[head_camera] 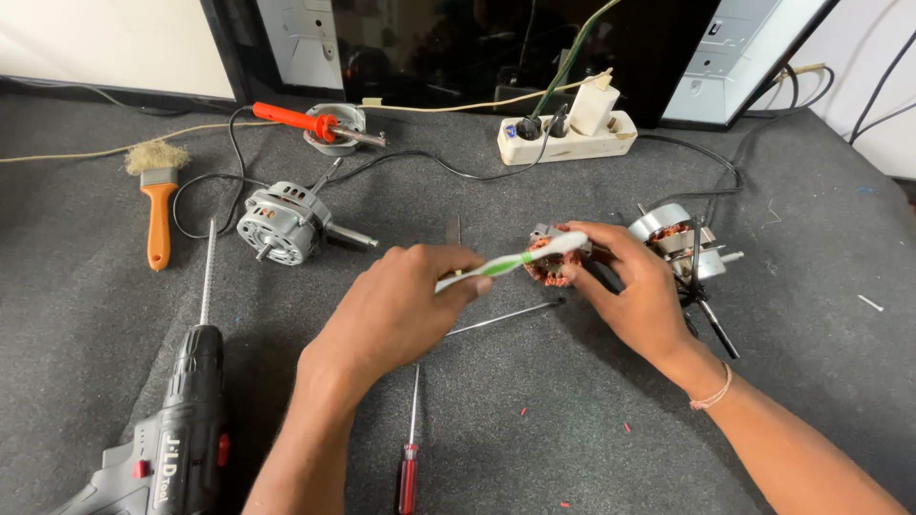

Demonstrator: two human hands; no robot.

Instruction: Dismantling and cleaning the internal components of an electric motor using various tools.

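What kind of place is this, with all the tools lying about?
Most likely a small electrical repair bench. A soldering iron, a cordless drill and a fan-type motor lie on the grey table, while the left hand holds a toothbrush against a copper-wound motor part held by the right hand.

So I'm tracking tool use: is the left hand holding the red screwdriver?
No, the left hand grips a green-and-white toothbrush; the red screwdriver lies untouched on the mat.

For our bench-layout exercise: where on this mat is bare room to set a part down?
Bare mat lies right of the right hand, and in front between the red screwdriver and that forearm. It is crowded around the drill, brush, grey motor and power strip.
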